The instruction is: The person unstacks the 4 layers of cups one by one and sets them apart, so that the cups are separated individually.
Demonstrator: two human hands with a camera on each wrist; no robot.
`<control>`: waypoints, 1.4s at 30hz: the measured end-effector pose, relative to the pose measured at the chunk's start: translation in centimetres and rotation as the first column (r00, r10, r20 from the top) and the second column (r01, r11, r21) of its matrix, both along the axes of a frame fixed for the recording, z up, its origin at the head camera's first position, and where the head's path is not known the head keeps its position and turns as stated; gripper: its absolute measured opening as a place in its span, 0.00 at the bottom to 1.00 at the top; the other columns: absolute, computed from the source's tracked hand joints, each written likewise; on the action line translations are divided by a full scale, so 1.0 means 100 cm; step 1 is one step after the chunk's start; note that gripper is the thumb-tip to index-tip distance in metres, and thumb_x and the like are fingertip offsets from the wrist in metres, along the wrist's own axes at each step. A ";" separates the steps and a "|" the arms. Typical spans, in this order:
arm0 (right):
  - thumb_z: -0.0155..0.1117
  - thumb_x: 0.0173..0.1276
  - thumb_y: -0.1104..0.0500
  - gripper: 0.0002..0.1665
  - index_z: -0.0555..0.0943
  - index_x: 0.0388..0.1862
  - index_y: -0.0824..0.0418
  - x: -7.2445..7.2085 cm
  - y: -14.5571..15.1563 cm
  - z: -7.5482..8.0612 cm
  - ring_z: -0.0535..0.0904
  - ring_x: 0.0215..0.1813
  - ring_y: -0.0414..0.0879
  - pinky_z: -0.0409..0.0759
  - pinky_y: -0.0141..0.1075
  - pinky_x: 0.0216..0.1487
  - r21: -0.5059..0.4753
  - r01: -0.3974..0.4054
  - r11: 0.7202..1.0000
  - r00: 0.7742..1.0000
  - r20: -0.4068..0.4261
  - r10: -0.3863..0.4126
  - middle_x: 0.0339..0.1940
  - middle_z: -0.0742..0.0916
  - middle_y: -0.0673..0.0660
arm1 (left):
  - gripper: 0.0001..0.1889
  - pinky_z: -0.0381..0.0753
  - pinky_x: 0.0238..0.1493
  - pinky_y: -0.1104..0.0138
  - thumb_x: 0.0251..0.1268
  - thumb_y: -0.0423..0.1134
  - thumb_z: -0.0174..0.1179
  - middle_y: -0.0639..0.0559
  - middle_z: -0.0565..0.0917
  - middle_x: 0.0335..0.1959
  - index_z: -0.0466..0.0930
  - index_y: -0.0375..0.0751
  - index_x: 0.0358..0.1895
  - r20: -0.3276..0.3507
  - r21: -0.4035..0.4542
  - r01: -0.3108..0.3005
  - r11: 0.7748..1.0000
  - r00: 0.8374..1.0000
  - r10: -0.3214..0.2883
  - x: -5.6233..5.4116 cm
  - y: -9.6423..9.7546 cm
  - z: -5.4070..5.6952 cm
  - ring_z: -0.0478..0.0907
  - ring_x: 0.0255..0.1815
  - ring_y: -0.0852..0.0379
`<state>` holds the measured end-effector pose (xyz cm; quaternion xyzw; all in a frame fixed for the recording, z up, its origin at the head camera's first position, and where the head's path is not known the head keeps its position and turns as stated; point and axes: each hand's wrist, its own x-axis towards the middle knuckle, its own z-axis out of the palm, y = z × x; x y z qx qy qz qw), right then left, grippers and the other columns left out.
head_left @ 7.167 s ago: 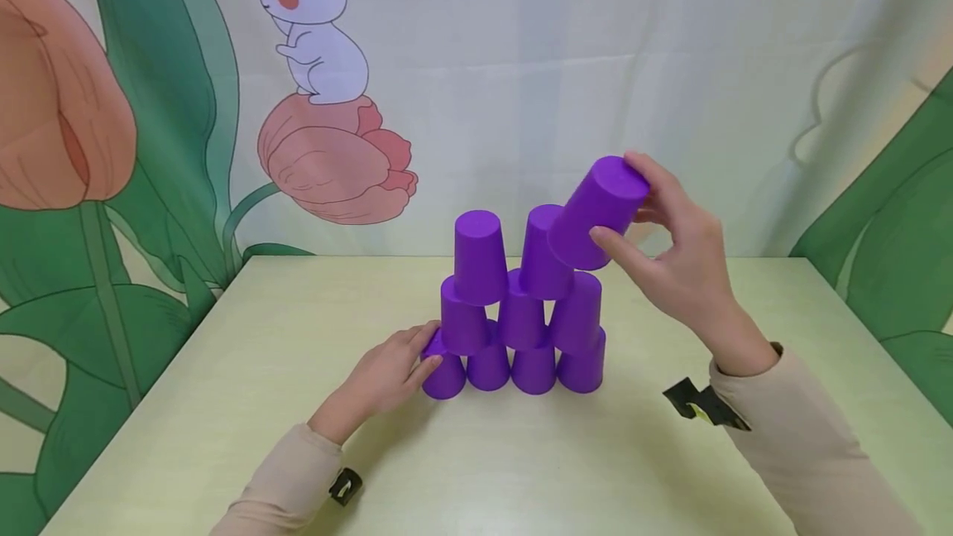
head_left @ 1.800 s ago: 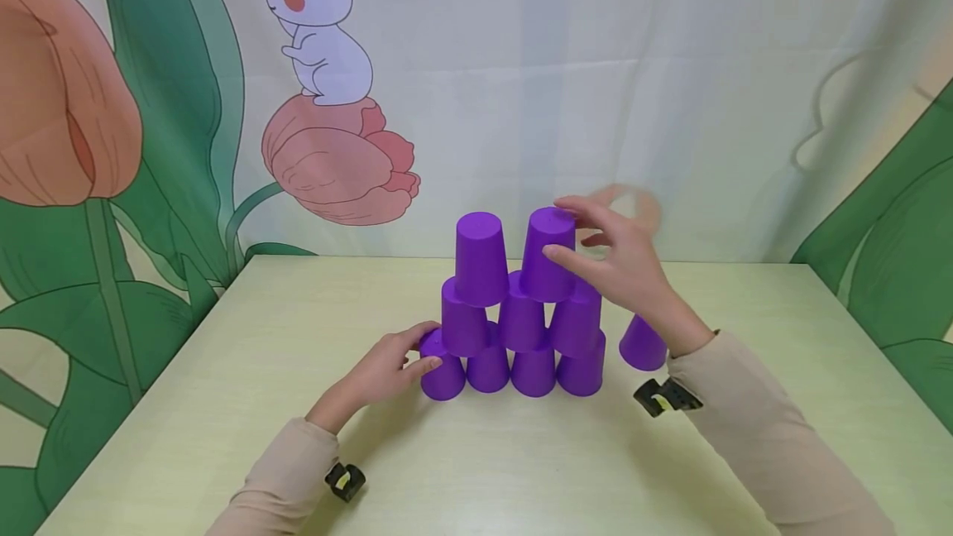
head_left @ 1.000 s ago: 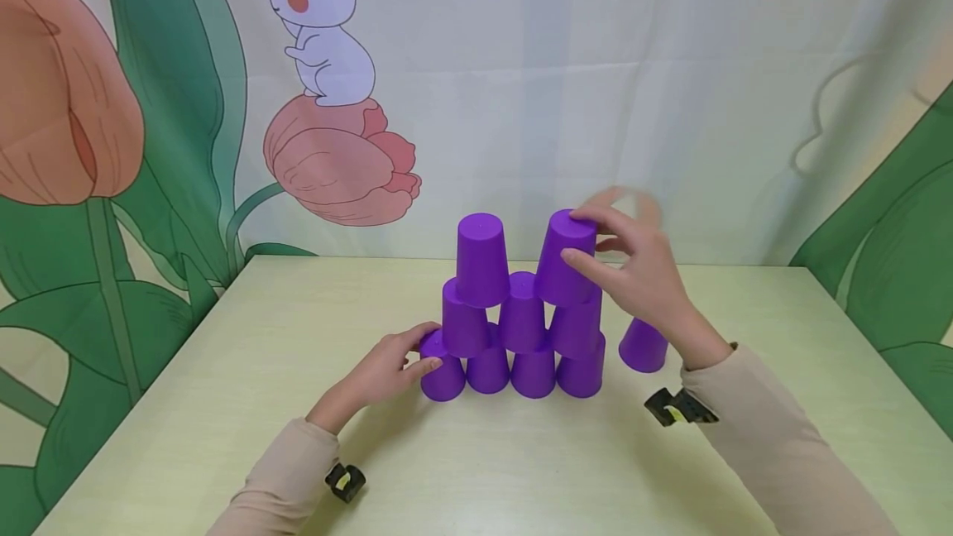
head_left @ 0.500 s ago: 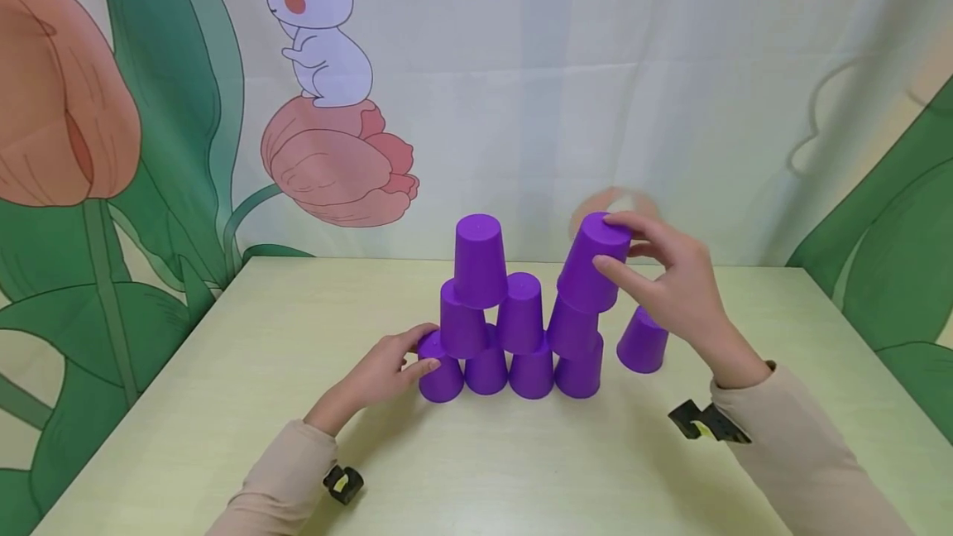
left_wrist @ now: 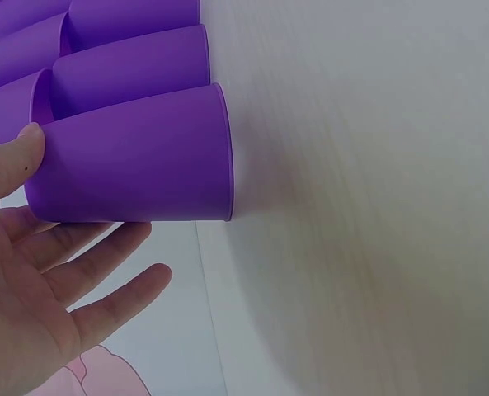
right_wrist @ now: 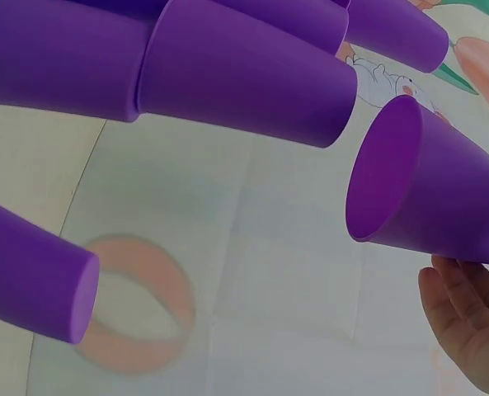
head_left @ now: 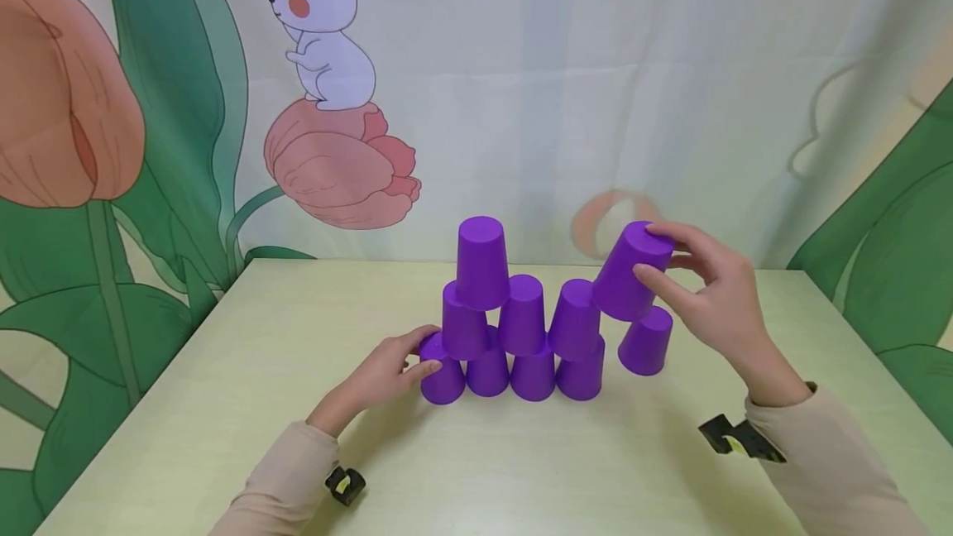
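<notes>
Cups (head_left: pixel 522 317), purple, tapered (ten, some part-hidden): right hand (head_left: pixel 715 296) holds one, left hand (head_left: pixel 387 369) that nearest pale table's (head_left: pixel 216 379) left edge.

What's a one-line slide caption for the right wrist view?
Right hand holding a cup clear of the stack, a lone cup at lower left.

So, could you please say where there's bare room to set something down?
The table is bare in front of the cup stack, between the sleeves, and left of the left hand. Crowded: the stack and lone cup, with the right hand holding a tilted cup above.
</notes>
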<state>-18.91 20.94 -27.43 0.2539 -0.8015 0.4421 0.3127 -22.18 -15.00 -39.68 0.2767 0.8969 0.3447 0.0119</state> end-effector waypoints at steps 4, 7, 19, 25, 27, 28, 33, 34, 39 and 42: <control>0.67 0.49 0.75 0.27 0.77 0.52 0.67 0.001 0.007 -0.004 0.76 0.43 0.33 0.73 0.22 0.41 -0.004 0.021 1.000 1.000 -0.004 -0.021 0.42 0.80 0.36 | 0.23 0.76 0.40 0.59 0.65 0.41 0.55 0.46 0.80 0.45 0.66 0.35 0.60 0.003 0.008 0.000 1.000 1.000 0.000 0.001 0.000 -0.002 0.77 0.44 0.52; 0.67 0.49 0.75 0.27 0.76 0.51 0.68 0.000 0.013 -0.007 0.76 0.43 0.32 0.72 0.21 0.42 -0.009 0.039 0.999 0.999 -0.008 -0.039 0.43 0.79 0.35 | 0.23 0.76 0.41 0.57 0.65 0.41 0.55 0.46 0.80 0.46 0.66 0.35 0.60 0.003 0.015 0.000 1.000 1.000 0.000 0.002 0.000 -0.001 0.77 0.45 0.52; 0.66 0.49 0.77 0.26 0.76 0.50 0.71 0.005 0.034 -0.023 0.76 0.43 0.34 0.72 0.20 0.42 -0.060 0.084 0.995 0.996 0.011 -0.083 0.43 0.80 0.36 | 0.23 0.77 0.41 0.56 0.65 0.40 0.54 0.44 0.80 0.45 0.66 0.33 0.60 -0.020 0.007 0.013 1.000 1.000 -0.013 -0.001 0.001 0.001 0.77 0.45 0.50; 0.66 0.49 0.77 0.27 0.76 0.51 0.71 0.004 0.042 -0.033 0.76 0.43 0.33 0.72 0.19 0.41 -0.063 0.115 0.991 0.993 0.028 -0.114 0.43 0.79 0.36 | 0.23 0.77 0.40 0.56 0.65 0.41 0.54 0.44 0.80 0.45 0.66 0.32 0.59 -0.015 0.008 0.018 1.000 1.000 -0.018 -0.001 0.000 0.001 0.78 0.45 0.49; 0.67 0.49 0.76 0.27 0.76 0.51 0.71 0.004 0.045 -0.037 0.75 0.43 0.32 0.72 0.18 0.41 -0.059 0.134 0.989 0.990 0.040 -0.132 0.43 0.79 0.35 | 0.23 0.77 0.41 0.56 0.65 0.41 0.54 0.44 0.80 0.45 0.66 0.32 0.59 -0.014 0.010 0.017 1.000 1.000 -0.017 0.000 0.000 0.001 0.77 0.45 0.49; 0.67 0.49 0.76 0.27 0.76 0.51 0.71 0.003 0.047 -0.039 0.75 0.43 0.32 0.72 0.18 0.41 -0.056 0.145 0.988 0.989 0.046 -0.142 0.43 0.79 0.35 | 0.23 0.77 0.41 0.55 0.65 0.41 0.54 0.44 0.80 0.45 0.66 0.32 0.59 -0.013 0.011 0.017 1.000 1.000 -0.017 0.000 0.000 0.001 0.77 0.45 0.49; 0.68 0.50 0.74 0.27 0.76 0.52 0.70 0.000 0.057 -0.052 0.74 0.43 0.30 0.71 0.17 0.40 -0.043 0.197 0.979 0.978 0.080 -0.193 0.42 0.77 0.33 | 0.23 0.77 0.41 0.54 0.65 0.41 0.54 0.44 0.80 0.45 0.66 0.32 0.59 -0.011 0.016 0.017 1.000 1.000 -0.017 0.000 -0.001 0.000 0.77 0.45 0.49; 0.68 0.50 0.74 0.27 0.76 0.52 0.69 0.000 0.058 -0.054 0.74 0.43 0.30 0.71 0.17 0.40 -0.042 0.204 0.978 0.976 0.084 -0.200 0.42 0.77 0.33 | 0.23 0.76 0.41 0.54 0.65 0.41 0.54 0.44 0.80 0.45 0.66 0.32 0.59 -0.010 0.016 0.018 1.000 1.000 -0.017 0.000 -0.001 -0.001 0.77 0.45 0.49; 0.69 0.50 0.72 0.27 0.76 0.52 0.68 -0.001 0.066 -0.062 0.73 0.43 0.28 0.71 0.16 0.40 -0.028 0.240 0.970 0.966 0.105 -0.236 0.42 0.76 0.32 | 0.23 0.76 0.41 0.54 0.65 0.41 0.54 0.44 0.80 0.45 0.66 0.33 0.59 -0.005 0.017 0.010 1.000 1.000 -0.010 0.000 -0.001 -0.001 0.77 0.45 0.49; 0.69 0.51 0.71 0.27 0.76 0.52 0.67 -0.001 0.069 -0.065 0.72 0.43 0.27 0.70 0.16 0.40 -0.018 0.260 0.965 0.959 0.119 -0.257 0.43 0.76 0.31 | 0.23 0.76 0.41 0.55 0.65 0.41 0.54 0.44 0.80 0.45 0.66 0.33 0.59 -0.005 0.015 0.004 1.000 1.000 -0.004 0.001 -0.001 0.000 0.77 0.45 0.49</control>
